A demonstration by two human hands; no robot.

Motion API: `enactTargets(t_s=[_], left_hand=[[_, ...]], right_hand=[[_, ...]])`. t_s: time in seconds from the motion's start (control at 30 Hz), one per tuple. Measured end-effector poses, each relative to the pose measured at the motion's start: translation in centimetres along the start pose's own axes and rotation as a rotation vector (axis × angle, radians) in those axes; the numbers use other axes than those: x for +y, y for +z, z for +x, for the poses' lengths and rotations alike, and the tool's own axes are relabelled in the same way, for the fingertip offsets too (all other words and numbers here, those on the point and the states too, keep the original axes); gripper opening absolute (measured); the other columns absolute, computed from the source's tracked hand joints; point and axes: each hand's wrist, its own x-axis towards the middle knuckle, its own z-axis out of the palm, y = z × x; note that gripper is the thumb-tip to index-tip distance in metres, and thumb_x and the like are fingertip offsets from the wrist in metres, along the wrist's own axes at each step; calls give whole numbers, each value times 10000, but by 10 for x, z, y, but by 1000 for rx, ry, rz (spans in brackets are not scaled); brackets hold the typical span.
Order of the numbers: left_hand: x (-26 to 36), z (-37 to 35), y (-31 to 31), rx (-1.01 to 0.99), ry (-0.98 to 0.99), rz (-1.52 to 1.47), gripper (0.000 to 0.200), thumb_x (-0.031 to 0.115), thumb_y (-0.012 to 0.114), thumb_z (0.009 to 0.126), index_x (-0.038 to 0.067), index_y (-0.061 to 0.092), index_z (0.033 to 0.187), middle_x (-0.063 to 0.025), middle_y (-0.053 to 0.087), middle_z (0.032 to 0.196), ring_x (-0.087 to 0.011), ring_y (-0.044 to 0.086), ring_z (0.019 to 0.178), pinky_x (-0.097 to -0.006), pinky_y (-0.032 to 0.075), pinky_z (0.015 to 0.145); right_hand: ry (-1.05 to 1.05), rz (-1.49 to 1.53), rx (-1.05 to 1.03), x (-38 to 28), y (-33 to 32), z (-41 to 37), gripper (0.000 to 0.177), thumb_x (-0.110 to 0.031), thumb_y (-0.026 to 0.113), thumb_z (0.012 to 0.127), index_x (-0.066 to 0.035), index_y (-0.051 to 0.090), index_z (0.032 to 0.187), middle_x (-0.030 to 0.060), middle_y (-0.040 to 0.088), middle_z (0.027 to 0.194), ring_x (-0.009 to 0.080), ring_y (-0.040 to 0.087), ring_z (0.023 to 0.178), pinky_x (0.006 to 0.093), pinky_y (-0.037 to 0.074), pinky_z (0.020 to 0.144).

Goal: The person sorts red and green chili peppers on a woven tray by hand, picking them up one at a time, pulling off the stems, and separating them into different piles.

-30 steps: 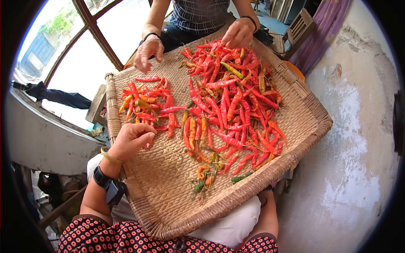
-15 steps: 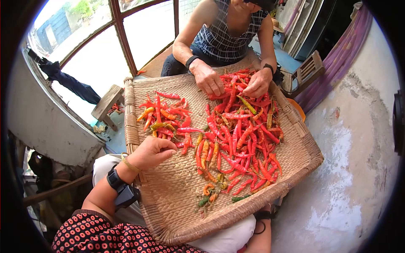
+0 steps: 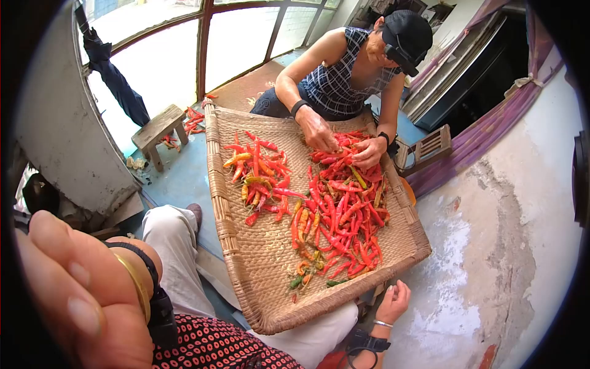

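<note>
My left hand [image 3: 80, 295] is raised large and close at the lower left, its fingers curled inward with nothing visible in them. It is away from the woven tray [image 3: 258, 277]. My right hand [image 3: 393, 301] hangs just outside the tray's near right edge, palm turned up, fingers loosely bent and apart, holding nothing. Within the tray lie a big heap of red chilies [image 3: 344, 209] and a smaller pile of red and orange chilies [image 3: 261, 175]. A few green chilies [image 3: 337, 283] lie near the close rim.
Opposite me a person in a cap [image 3: 344, 74] bends over the tray, both hands among the chilies in the big heap. A wooden stool [image 3: 160, 130] and a folded umbrella [image 3: 110, 74] are at the left. A worn wall [image 3: 485, 264] borders the right side.
My left hand has left the small pile and come up close to the camera. My right hand has come into sight from under the tray. The view has shifted; the other person's hands stay at the heap.
</note>
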Motion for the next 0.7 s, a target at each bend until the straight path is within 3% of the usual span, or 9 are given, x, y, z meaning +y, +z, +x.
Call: enactTargets(t_s=[0.03,0.1,0.13,0.43,0.53,0.7], left_hand=[[6,5,1,33,93,195,603,350,461,906,-56,255,1301,-390,329,1166,-434,414,1033,-196,535,626],[22,9,2,72,157,306,587,348,465,903,-55,272,1283,-373,338,1140,-415,409,1004,-198,521,618],[29,10,2,88,179,326,579,348,467,901,-54,280,1274,-364,342,1127,-405,407,989,-199,513,614],[89,18,-15,161,297,422,512,341,483,885,-48,357,1193,-286,384,1010,-317,388,856,-207,446,578],[92,24,-23,186,311,397,492,339,489,880,-46,383,1166,-261,398,971,-288,382,812,-210,424,566],[97,29,-41,195,302,401,460,336,498,871,-43,426,1121,-218,421,906,-239,371,738,-215,387,546]], right_hand=[[-22,0,8,-11,0,1,260,-58,539,791,42,552,1030,148,535,1010,251,544,923,345,457,784],[-460,-276,33,-29,-3,0,263,-45,551,762,38,551,1012,178,537,1003,310,544,924,378,454,790],[-512,-294,34,-46,-5,-2,275,-37,563,735,37,549,1000,202,536,1001,361,531,932,408,440,815],[-723,-369,48,-130,-7,-9,272,-42,602,684,17,579,948,189,557,980,355,537,920,416,437,813],[-833,-328,19,-155,-7,-14,299,-62,650,664,-15,594,954,141,560,972,317,560,854,384,472,741],[-892,-245,-50,-194,13,-26,280,-85,667,677,-42,605,947,104,573,945,272,572,824,365,477,729]])
